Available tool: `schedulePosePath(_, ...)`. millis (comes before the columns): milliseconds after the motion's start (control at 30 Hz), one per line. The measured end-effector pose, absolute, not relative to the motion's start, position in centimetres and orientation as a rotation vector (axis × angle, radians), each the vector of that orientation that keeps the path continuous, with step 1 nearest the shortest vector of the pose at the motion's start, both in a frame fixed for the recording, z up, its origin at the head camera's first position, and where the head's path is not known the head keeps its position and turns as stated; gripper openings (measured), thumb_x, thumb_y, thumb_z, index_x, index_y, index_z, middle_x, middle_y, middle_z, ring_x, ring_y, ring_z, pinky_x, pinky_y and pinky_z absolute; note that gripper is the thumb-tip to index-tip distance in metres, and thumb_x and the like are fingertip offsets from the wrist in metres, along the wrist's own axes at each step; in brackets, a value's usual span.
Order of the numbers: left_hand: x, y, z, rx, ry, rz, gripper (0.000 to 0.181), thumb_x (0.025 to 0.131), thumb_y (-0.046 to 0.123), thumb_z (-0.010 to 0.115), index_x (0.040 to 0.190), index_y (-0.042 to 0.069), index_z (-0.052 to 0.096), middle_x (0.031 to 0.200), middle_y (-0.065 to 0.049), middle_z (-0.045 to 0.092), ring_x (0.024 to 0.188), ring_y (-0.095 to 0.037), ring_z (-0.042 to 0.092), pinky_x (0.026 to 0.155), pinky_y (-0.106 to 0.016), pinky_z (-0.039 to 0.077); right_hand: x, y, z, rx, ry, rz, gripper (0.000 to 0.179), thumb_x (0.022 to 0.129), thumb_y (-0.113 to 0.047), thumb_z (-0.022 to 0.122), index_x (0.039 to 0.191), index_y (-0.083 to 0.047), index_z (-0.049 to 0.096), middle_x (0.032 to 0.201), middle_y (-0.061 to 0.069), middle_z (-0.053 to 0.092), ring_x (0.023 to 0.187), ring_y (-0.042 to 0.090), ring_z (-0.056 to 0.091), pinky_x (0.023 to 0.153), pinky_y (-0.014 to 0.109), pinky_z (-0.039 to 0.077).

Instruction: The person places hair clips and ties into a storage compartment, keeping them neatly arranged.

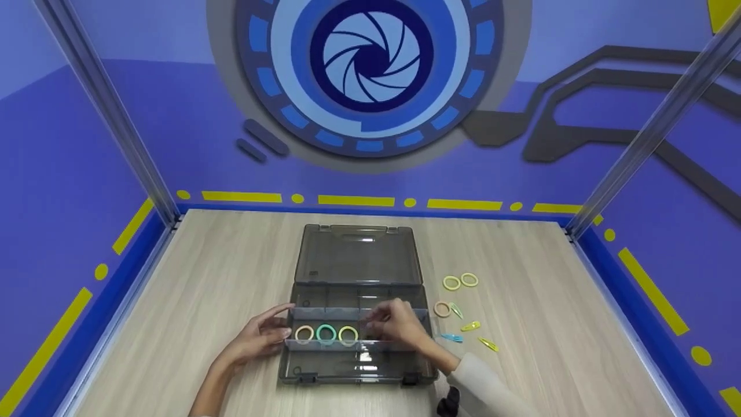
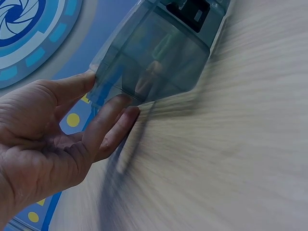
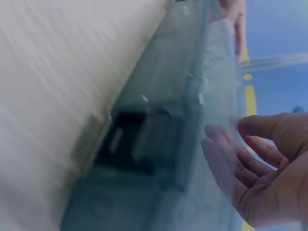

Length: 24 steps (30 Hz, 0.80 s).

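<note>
Rings (image 1: 318, 334), three in a row, sit in the open box (image 1: 330, 369) on the surface (image 1: 231, 260), seemingly steadied by the left hand (image 1: 259, 337), fingers apart against its side; whether the right hand (image 1: 399, 325) inside holds anything cannot be told.

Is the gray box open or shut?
Open: the box has its lid folded back, and three rings show uncovered inside.

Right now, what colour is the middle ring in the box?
Middle ring: green; head view shows best.
</note>
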<state>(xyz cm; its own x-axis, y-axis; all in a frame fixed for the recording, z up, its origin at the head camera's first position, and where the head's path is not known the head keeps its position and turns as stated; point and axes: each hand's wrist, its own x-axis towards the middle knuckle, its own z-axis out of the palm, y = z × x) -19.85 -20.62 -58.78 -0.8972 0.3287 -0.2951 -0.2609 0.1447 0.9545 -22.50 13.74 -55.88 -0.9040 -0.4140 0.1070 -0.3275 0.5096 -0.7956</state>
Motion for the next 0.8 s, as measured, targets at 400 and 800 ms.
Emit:
schedulePosePath(400, -19.7, -20.7, -58.8, 0.092, 1.987, 1.81, 0.064, 0.101, 0.021, 0.065, 0.158, 0.011, 0.036, 0.141, -0.027, 0.05, 0.112, -0.022, 0.061, 0.091, -0.037, 0.056, -24.7, 21.5, -53.0, -0.34, 2.702, -1.472, 0.01, 0.087, 0.006, 0.071, 0.097, 0.008, 0.073, 0.085, 0.021, 0.075, 0.062, 0.02, 0.067, 0.051, 0.022, 0.052)
schedulePosePath(800, -19.8, -20.6, -58.8, 0.074, 2.006, 1.785, 0.067, 0.101, 0.023, 0.066, 0.159, 0.011, 0.036, 0.142, -0.026, 0.049, 0.114, -0.023, 0.061, 0.093, -0.04, 0.056, -27.3, 30.3, -53.9, 0.108, 2.762, -1.491, 0.019, 0.094, -0.001, 0.069, 0.108, 0.011, 0.071, 0.097, 0.027, 0.074, 0.075, 0.029, 0.077, 0.058, 0.025, 0.058)
